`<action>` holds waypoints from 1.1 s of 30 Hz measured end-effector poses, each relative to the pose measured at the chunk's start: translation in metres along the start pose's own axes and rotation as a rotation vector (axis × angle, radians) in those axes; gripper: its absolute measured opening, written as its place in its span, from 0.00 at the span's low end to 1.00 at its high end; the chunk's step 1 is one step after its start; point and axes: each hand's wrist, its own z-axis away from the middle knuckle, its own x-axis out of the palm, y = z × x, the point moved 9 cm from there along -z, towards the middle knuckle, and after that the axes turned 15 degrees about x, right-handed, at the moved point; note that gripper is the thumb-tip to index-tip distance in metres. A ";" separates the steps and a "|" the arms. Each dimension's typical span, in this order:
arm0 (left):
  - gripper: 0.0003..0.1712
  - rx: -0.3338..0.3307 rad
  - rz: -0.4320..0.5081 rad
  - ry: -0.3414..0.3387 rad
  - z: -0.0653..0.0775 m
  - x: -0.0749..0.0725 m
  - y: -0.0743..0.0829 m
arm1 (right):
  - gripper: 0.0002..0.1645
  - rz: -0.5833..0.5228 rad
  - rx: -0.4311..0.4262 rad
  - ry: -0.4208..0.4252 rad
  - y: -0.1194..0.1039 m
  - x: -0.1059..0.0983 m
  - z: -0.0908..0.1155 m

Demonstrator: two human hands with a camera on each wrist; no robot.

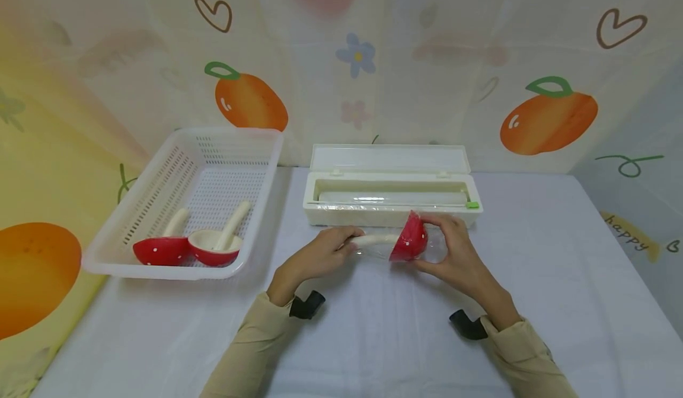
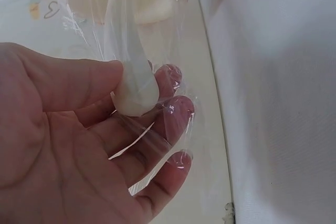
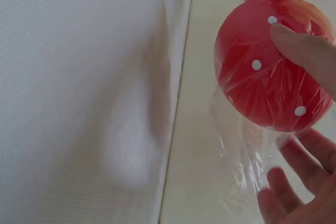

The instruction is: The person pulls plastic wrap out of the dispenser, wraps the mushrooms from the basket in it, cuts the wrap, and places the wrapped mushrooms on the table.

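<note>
A red ladle (image 1: 408,242) with white dots and a cream handle (image 2: 132,72) is held level between both hands, in front of a white box. Clear plastic film (image 3: 244,169) covers the bowl and handle in loose creases. My left hand (image 1: 313,260) pinches the handle's end through the film, with thumb on one side and fingers on the other. At the bowl, my right hand (image 1: 460,260) grips the rounded red side. Its thumb presses the dotted surface in the right wrist view, while its other fingers are spread below the rim among the film.
Behind the hands stands the white film dispenser box (image 1: 347,215), its lid (image 1: 389,159) raised, a film roll (image 1: 392,197) inside and a green slider (image 1: 472,205) at the right. Leftward, a white perforated basket (image 1: 269,175) holds two more red ladles (image 1: 160,251). White cloth (image 1: 373,338) covers the table.
</note>
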 end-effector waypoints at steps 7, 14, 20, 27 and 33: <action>0.17 0.010 0.038 -0.002 0.001 -0.001 0.002 | 0.57 -0.101 -0.019 -0.075 -0.001 0.005 0.000; 0.18 0.030 0.074 0.012 0.002 -0.003 0.008 | 0.62 -0.048 -0.062 0.003 -0.008 0.005 0.000; 0.18 0.064 0.038 0.037 -0.001 -0.007 0.018 | 0.62 0.008 -0.063 0.070 -0.010 0.001 0.000; 0.15 0.101 -0.063 0.087 0.001 -0.010 0.021 | 0.61 0.024 -0.081 0.083 -0.010 -0.003 -0.003; 0.14 0.082 -0.177 0.114 0.002 -0.014 0.024 | 0.60 0.011 -0.022 0.056 -0.009 -0.005 -0.010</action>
